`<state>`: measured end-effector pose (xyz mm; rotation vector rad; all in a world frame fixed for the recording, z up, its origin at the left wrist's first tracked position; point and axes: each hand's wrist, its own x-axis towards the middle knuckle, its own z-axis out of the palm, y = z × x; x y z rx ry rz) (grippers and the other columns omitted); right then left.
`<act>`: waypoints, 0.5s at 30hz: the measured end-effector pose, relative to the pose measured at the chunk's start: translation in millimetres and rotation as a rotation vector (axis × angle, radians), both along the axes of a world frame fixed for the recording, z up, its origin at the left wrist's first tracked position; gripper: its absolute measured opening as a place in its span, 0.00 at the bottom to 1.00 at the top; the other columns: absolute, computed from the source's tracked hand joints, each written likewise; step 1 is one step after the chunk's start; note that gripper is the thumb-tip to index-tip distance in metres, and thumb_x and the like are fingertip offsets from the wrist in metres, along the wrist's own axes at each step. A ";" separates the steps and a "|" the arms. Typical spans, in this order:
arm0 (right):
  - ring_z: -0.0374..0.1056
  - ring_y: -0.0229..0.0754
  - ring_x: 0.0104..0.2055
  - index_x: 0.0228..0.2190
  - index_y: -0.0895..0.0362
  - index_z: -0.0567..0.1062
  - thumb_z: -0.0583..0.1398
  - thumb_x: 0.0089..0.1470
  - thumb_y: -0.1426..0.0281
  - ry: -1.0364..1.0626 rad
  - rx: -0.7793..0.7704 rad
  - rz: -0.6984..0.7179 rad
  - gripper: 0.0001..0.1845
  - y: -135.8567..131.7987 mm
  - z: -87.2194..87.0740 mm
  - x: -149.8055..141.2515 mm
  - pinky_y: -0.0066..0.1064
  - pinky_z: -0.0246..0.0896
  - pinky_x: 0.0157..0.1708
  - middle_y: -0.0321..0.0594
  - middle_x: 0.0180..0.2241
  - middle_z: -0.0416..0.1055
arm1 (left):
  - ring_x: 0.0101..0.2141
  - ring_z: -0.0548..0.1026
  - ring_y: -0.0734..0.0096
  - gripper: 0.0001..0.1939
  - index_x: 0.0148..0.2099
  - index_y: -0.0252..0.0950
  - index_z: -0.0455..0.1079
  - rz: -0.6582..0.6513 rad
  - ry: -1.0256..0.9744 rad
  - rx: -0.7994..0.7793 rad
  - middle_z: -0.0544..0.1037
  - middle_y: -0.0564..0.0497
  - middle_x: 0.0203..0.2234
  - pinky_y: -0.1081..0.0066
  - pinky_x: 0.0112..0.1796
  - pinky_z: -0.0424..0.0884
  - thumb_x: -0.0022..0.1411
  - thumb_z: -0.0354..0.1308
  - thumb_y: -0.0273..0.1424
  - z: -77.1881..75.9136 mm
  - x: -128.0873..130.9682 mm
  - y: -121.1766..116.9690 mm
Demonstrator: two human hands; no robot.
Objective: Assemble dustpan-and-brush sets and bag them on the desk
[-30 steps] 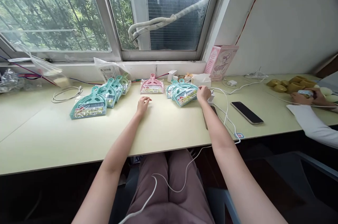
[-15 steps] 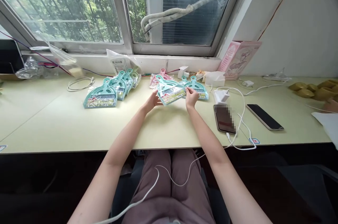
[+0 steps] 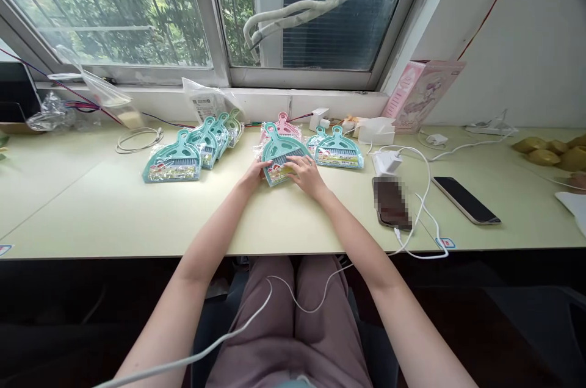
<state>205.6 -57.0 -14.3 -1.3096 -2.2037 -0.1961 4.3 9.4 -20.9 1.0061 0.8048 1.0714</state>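
A turquoise dustpan-and-brush set (image 3: 280,147) in clear wrap is tilted up at the middle of the table. My left hand (image 3: 254,172) grips its lower left edge, thumb in front and the other fingers hidden behind it. Across the set's lower right front lies my right hand (image 3: 306,176), fingers spread and touching the wrap. Close behind stands a pink dustpan set (image 3: 284,125), partly covered. To the right are two more turquoise sets, the front dustpan set (image 3: 339,150) overlapping the other. A row of wrapped sets, turquoise (image 3: 173,159) and one green (image 3: 235,125), leans together at left.
Right of my arm lie a phone (image 3: 392,202) on a white cable, a charger (image 3: 387,162) and a second phone (image 3: 466,200). A pink box (image 3: 425,95) stands by the wall. A coiled cable (image 3: 140,141) lies at left. Brownish-yellow objects (image 3: 553,153) sit far right.
The held dustpan set has moved slightly left and turned more upright. My right hand has left its right corner and now lies across its front. The view has shifted a little.
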 end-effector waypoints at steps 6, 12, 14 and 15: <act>0.67 0.48 0.50 0.41 0.55 0.76 0.60 0.60 0.72 0.007 -0.096 0.013 0.07 -0.6 -1.1 -3.2 0.41 0.58 0.53 0.43 0.46 0.73 | 0.37 0.80 0.57 0.38 0.61 0.36 0.62 -0.057 -0.013 0.077 0.81 0.46 0.39 0.57 0.47 0.75 0.47 0.66 0.27 -2.1 2.3 -2.5; 0.66 0.50 0.48 0.46 0.56 0.75 0.62 0.58 0.73 -0.024 -0.119 -0.032 0.12 0.5 -1.9 -3.4 0.39 0.62 0.47 0.44 0.43 0.73 | 0.31 0.79 0.62 0.33 0.55 0.35 0.67 0.022 -0.020 0.002 0.80 0.48 0.33 0.55 0.45 0.76 0.44 0.66 0.24 -3.7 3.1 4.1; 0.66 0.51 0.48 0.39 0.56 0.78 0.61 0.58 0.73 -0.045 -0.083 -0.035 0.07 1.7 -3.2 -5.4 0.42 0.62 0.48 0.45 0.43 0.73 | 0.32 0.79 0.61 0.31 0.53 0.34 0.68 0.050 -0.041 -0.005 0.80 0.48 0.33 0.55 0.45 0.76 0.43 0.65 0.23 -4.7 2.0 6.8; 0.66 0.51 0.49 0.36 0.56 0.78 0.61 0.58 0.74 -0.050 -0.053 -0.031 0.05 2.3 -3.7 -6.3 0.43 0.62 0.49 0.46 0.43 0.73 | 0.33 0.80 0.60 0.31 0.52 0.35 0.68 0.066 -0.052 -0.003 0.80 0.48 0.34 0.56 0.45 0.76 0.42 0.65 0.23 -5.1 1.1 7.8</act>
